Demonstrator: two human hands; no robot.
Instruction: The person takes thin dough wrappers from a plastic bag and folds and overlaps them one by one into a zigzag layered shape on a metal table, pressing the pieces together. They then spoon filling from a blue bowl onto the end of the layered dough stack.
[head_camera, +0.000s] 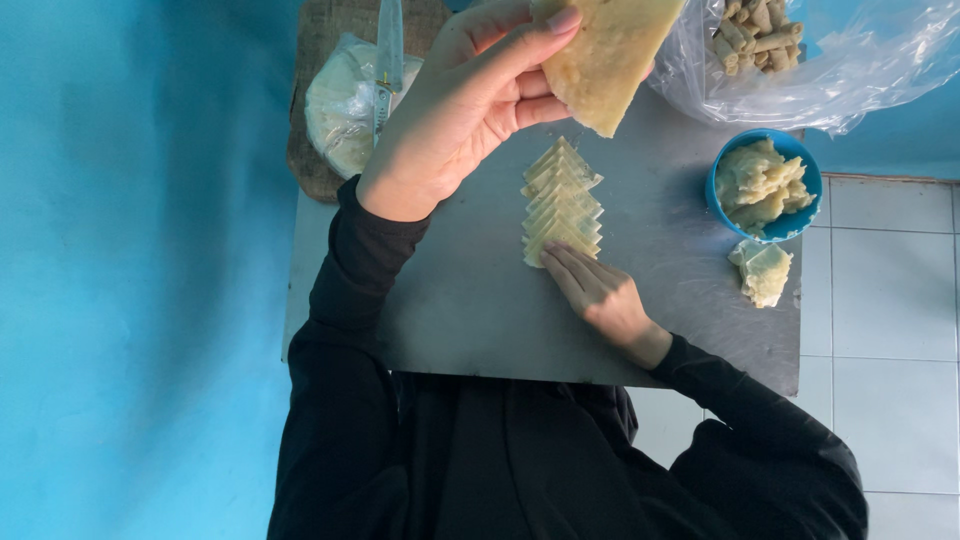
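Observation:
My left hand is raised above the table, thumb and fingers pinching a pale yellow pastry sheet by its edge, one corner hanging down. Under it a fanned row of folded pale wrappers lies on the grey metal tabletop. My right hand rests flat on the table, its fingertips touching the near end of that row. Both arms wear black sleeves.
A blue bowl of pale filling stands at the right, with a loose lump of the same stuff beside it. A clear plastic bag at the back right holds several small rolls. At the back left, a knife lies over a bagged white round.

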